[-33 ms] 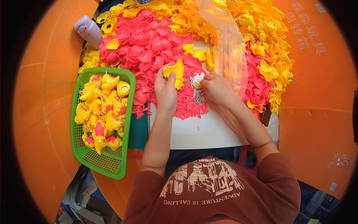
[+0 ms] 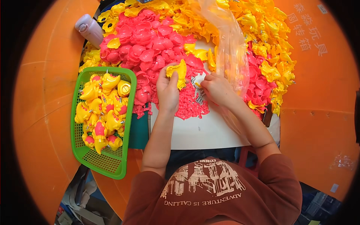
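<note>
My left hand (image 2: 167,92) is closed on a yellow plastic toy shell piece (image 2: 179,73), its thumb pressed against the near side. My right hand (image 2: 219,89) is just to the right, fingers bent together over a small pile of silvery metal pins (image 2: 199,98). A bit of yellow shows by its fingertips, but what they pinch is hidden. Small pink plastic parts (image 2: 186,108) lie heaped below and between the hands. Beyond my left hand rises a large mound of pink rounded shells (image 2: 144,41).
A green basket (image 2: 127,112) at the left holds several assembled yellow-and-pink toys (image 2: 99,129). Yellow shells (image 2: 270,71) are piled at the back and right, partly under a clear plastic bag (image 2: 232,48). A lilac bottle (image 2: 89,30) stands back left. Orange panels (image 2: 318,123) flank the white work surface (image 2: 195,135).
My left hand and the yellow shell piece have shifted very slightly to the right. My right hand stays over the metal pins.
</note>
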